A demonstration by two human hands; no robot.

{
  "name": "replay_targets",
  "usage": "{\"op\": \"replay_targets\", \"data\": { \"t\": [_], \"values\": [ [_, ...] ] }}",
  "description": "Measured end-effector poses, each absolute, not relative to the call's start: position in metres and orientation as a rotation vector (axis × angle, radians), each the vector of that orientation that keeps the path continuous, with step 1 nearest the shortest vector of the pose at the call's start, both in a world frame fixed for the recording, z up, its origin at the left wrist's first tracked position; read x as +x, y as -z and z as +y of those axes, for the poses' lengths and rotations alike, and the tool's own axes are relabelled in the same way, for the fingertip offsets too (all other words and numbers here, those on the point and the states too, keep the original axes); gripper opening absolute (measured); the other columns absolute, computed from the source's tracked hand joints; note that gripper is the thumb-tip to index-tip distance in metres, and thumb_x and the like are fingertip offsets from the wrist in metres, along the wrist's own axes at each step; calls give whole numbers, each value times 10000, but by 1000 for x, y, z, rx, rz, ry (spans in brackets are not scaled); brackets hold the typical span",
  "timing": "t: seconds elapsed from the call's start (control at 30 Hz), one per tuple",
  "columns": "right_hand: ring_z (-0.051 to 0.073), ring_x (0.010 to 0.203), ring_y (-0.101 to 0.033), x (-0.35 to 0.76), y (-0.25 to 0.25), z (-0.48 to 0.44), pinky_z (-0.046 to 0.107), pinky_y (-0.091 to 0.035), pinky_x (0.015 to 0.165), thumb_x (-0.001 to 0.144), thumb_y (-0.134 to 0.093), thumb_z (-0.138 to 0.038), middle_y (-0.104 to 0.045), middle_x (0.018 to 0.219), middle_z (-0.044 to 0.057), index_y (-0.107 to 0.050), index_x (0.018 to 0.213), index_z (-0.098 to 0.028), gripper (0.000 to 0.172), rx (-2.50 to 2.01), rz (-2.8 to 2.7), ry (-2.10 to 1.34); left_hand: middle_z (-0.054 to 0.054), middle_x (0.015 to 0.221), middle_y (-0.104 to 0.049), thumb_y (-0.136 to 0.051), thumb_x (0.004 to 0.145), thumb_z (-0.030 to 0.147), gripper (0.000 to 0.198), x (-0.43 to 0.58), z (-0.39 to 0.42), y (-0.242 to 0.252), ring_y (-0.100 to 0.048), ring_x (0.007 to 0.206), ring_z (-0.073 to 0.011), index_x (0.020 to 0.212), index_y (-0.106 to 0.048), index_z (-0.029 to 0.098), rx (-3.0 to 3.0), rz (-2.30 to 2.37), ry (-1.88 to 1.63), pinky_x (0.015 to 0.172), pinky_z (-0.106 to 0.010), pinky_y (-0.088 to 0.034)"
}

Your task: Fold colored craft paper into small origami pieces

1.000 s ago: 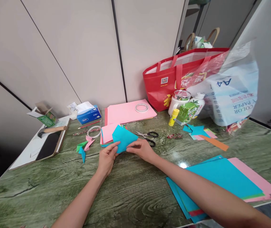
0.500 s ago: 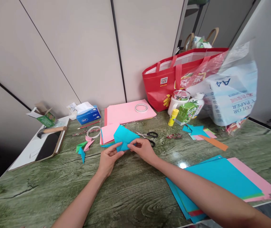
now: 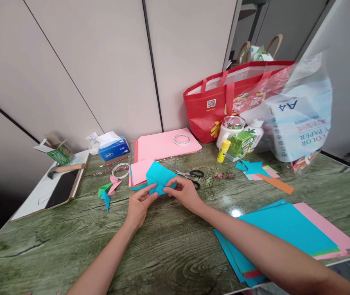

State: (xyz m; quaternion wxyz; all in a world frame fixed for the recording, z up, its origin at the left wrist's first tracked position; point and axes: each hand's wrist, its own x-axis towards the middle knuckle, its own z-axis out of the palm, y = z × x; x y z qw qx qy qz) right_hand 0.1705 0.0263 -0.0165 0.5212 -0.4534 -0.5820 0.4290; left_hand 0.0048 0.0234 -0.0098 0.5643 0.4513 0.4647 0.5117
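A folded sheet of blue paper [image 3: 160,175] is held up above the table between both my hands. My left hand [image 3: 138,205] pinches its lower left edge between thumb and fingers. On the lower right edge, my right hand [image 3: 184,193] grips it with thumb and fingertips, covering that corner. Creases show across the paper's lower part. Just behind it lie a stack of small pink and blue sheets [image 3: 139,172] and scissors with black handles [image 3: 195,174]. Folded paper pieces in green, pink and blue [image 3: 105,200] rest to the left.
Large coloured sheets [image 3: 285,229] lie under my right forearm. Farther back are a tissue box [image 3: 113,150], pink sheets [image 3: 156,145] with a tape roll [image 3: 182,139], a glue stick [image 3: 223,151], a red bag [image 3: 202,119] and paper scraps [image 3: 254,169]. A hammer [image 3: 67,168] lies at left.
The blue paper has shifted very slightly between my hands, and my right fingers have moved a little over its edge. Both hands keep their hold; everything else looks the same.
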Motion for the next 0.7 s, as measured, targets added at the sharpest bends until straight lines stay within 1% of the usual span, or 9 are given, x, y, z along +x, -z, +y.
{"op": "replay_targets", "data": {
  "t": [0.23, 0.37, 0.47, 0.57, 0.63, 0.7],
  "values": [
    [118, 575, -518, 170, 17, 28, 235, -414, 526, 628, -676, -344, -601, 696, 5, -589, 704, -169, 210, -971, -1416, -1126, -36, 763, -707, -769, 508, 189, 355, 6, 23, 6, -607, 658, -138, 857, -709, 169, 1002, 1070, -1234, 686, -262, -489],
    [117, 551, -520, 170, 19, 29, 235, -416, 521, 635, -664, -328, -568, 623, -12, -546, 666, -173, 197, -965, -1383, -1154, -23, 709, -696, -763, 521, 191, 344, 5, 23, 9, -600, 635, -134, 860, -709, 162, 1030, 1066, -1219, 699, -279, -497],
    [126, 531, -541, 169, 17, 28, 239, -420, 515, 642, -654, -324, -550, 564, -22, -533, 640, -177, 190, -957, -1358, -1181, -20, 747, -700, -753, 543, 187, 351, 5, 23, 10, -603, 665, -133, 890, -702, 173, 1047, 1039, -1201, 723, -278, -496],
    [128, 516, -550, 169, 15, 27, 240, -419, 507, 657, -638, -337, -579, 587, -9, -595, 675, -170, 174, -972, -1386, -1162, -34, 820, -705, -750, 551, 183, 379, 5, 23, 9, -609, 709, -140, 926, -692, 179, 1062, 1042, -1201, 720, -260, -495],
    [125, 506, -544, 170, 16, 27, 236, -414, 502, 672, -627, -333, -595, 580, -3, -639, 726, -165, 177, -983, -1415, -1147, -35, 827, -706, -749, 554, 176, 376, 5, 23, 9, -611, 723, -140, 925, -692, 176, 1064, 1054, -1206, 723, -250, -495],
    [124, 503, -540, 170, 17, 27, 230, -407, 497, 683, -621, -323, -599, 556, -2, -664, 760, -160, 186, -991, -1428, -1135, -26, 806, -707, -743, 567, 171, 366, 5, 23, 9, -613, 725, -140, 928, -690, 178, 1049, 1032, -1200, 745, -267, -500]
  ]
}}
